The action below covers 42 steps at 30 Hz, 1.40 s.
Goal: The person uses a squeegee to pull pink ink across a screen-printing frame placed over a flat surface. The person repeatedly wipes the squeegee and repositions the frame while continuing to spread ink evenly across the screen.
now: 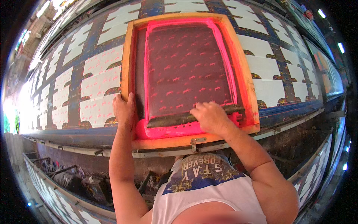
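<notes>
A wooden-framed printing screen (250, 89) lies flat before me, its dark mesh (186, 63) dotted with rows of small pink marks. Bright pink ink (167, 131) pools along the near end and streaks up both sides. My right hand (211, 117) is closed over a dark, ink-stained squeegee (169, 120), which lies across the near part of the mesh, slightly tilted. At the near left corner my left hand (124, 108) grips the frame's left side, thumb on the inner side and fingers over the outer edge.
White cut fabric pieces (261, 67) lie in rows along the long table; those to the left (99, 89) carry pink prints. A metal rail (171, 151) with a small bracket (197, 140) runs along the near edge. Behind me stands another table (56, 201) with white pieces.
</notes>
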Motion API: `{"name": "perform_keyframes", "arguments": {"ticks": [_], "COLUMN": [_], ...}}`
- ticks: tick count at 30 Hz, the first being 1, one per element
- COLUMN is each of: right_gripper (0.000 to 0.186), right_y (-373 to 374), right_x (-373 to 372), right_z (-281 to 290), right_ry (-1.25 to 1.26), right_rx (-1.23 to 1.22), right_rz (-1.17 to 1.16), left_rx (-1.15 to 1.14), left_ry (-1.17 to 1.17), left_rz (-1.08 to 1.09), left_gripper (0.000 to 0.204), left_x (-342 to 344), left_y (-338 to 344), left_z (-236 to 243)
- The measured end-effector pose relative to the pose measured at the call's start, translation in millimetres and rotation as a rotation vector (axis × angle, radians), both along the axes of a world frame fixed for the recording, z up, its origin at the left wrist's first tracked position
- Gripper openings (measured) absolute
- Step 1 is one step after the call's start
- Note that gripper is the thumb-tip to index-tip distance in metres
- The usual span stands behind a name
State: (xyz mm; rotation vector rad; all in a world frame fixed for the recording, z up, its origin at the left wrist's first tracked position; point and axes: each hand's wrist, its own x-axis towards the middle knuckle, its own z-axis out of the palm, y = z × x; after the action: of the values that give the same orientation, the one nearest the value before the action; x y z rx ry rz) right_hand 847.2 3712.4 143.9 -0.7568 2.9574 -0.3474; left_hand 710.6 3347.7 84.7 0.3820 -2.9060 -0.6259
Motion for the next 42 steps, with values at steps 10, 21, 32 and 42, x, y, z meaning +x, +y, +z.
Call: {"name": "perform_keyframes", "arguments": {"ticks": [10,21,32,42], "right_gripper": [0.052,0.076,0.052,0.053], "right_y": [-6,187,271,497], "right_x": [77,17,6,48], "right_z": [-2,-27,-50,-44], "right_ry": [0.039,0.084,0.304,0.467], "right_rx": [-0.139,-0.172,-0.646,-0.564], "right_rz": [-0.015,-0.983,-0.997,-0.943], "left_rx": [0.129,0.114,0.0,0.297], "left_ry": [-0.091,-0.03,0.08,0.24], "left_rz": [-0.008,-0.062,-0.076,-0.11], "left_gripper": [0.055,0.039,0.032,0.029], "left_x": [-18,-22,-21,30], "left_y": [-20,-14,43,252], "left_z": [-8,47,117,26]}}
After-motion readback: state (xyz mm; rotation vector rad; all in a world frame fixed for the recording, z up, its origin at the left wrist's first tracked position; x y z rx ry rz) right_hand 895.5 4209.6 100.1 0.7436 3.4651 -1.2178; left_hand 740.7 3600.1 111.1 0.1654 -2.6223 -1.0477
